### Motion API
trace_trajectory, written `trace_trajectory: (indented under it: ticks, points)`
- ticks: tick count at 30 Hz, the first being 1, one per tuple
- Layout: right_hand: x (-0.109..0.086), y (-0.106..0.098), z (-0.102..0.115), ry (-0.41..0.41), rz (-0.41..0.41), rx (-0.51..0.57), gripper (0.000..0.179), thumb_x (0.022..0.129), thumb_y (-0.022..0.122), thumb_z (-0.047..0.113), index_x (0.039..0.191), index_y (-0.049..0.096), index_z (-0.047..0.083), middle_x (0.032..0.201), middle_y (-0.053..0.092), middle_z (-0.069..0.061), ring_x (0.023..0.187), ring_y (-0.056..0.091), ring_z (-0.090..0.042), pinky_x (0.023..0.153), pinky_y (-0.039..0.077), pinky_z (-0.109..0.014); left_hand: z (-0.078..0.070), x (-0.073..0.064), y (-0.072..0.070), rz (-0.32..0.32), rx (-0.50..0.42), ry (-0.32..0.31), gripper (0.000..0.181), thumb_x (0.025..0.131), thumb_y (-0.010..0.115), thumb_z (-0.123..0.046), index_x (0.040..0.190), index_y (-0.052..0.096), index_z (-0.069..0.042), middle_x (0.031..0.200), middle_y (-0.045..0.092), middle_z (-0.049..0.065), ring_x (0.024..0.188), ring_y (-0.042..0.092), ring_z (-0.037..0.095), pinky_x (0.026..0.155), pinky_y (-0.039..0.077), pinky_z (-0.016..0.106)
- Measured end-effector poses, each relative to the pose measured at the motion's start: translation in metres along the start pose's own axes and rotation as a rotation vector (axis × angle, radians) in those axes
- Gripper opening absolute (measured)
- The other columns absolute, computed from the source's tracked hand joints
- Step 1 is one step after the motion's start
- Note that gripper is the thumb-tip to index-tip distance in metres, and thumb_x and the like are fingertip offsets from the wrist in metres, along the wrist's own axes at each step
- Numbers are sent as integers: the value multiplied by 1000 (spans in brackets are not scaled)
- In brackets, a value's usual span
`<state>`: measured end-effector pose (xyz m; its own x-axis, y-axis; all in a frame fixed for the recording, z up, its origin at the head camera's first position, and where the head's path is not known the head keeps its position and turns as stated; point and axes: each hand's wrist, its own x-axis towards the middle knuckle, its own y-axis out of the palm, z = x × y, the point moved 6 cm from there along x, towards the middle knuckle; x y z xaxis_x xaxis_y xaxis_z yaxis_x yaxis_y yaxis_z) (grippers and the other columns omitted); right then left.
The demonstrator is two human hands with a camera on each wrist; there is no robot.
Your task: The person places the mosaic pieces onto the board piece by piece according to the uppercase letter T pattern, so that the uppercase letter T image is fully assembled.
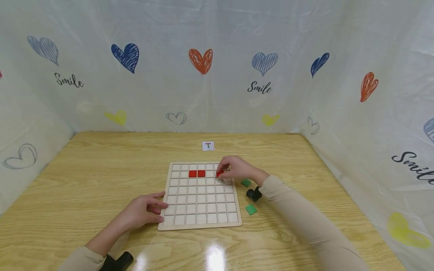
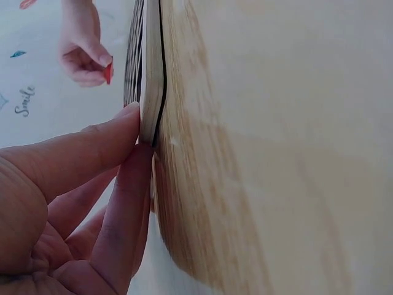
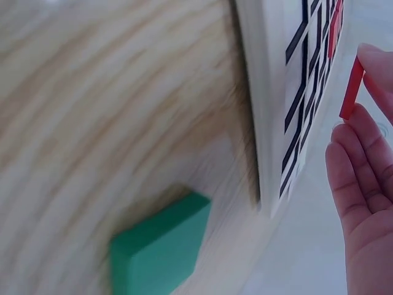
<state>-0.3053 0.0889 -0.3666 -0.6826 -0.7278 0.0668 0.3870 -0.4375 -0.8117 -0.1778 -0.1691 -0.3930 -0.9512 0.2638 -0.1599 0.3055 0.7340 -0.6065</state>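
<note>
A square wooden grid board (image 1: 187, 207) lies on the table, with two red tiles (image 1: 192, 174) side by side in an upper row. Over the board's upper right, my right hand (image 1: 234, 168) pinches another red tile (image 3: 352, 89) between thumb and fingers. That tile is tilted and held above the board in the right wrist view. My left hand (image 1: 140, 211) touches the board's left edge; its thumb and fingertips rest along that side, as the left wrist view shows close up. Two green tiles (image 1: 251, 209) lie right of the board, one partly beside the right wrist.
Behind the board lies a small card (image 1: 208, 146) printed with a grid pattern. Black wrist-worn devices (image 1: 254, 194) sit at both wrists. A white curtain (image 1: 223, 105) with hearts surrounds the back and sides of the wooden table (image 1: 101, 165).
</note>
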Motion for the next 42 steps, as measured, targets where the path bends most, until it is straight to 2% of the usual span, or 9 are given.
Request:
trace_trajectory:
  ticks: [21, 29, 42]
  points:
    - [32, 13, 5, -13, 34, -21, 10, 80, 74, 12, 90, 72, 11, 89, 61, 4, 85, 55, -10, 77, 46, -22, 1, 1, 0, 6, -16, -4, 32, 69, 81, -7, 100, 72, -4, 138, 43, 21, 83, 59, 14, 66, 49, 24]
    - [38, 19, 0, -10, 63, -71, 12, 80, 74, 11, 92, 72, 10, 90, 62, 4, 85, 56, -8, 78, 45, -20, 1, 0, -1, 21, -34, 10, 33, 70, 80, -7, 101, 72, -3, 138, 42, 22, 85, 59, 14, 67, 50, 24]
    - [40, 18, 4, -14, 79, -53, 22, 76, 78, 11, 96, 71, 5, 92, 64, -1, 84, 58, -10, 74, 46, -18, 0, 0, -1, 22, -27, 1, 32, 70, 80, -6, 101, 72, -3, 138, 43, 22, 85, 60, 14, 68, 50, 24]
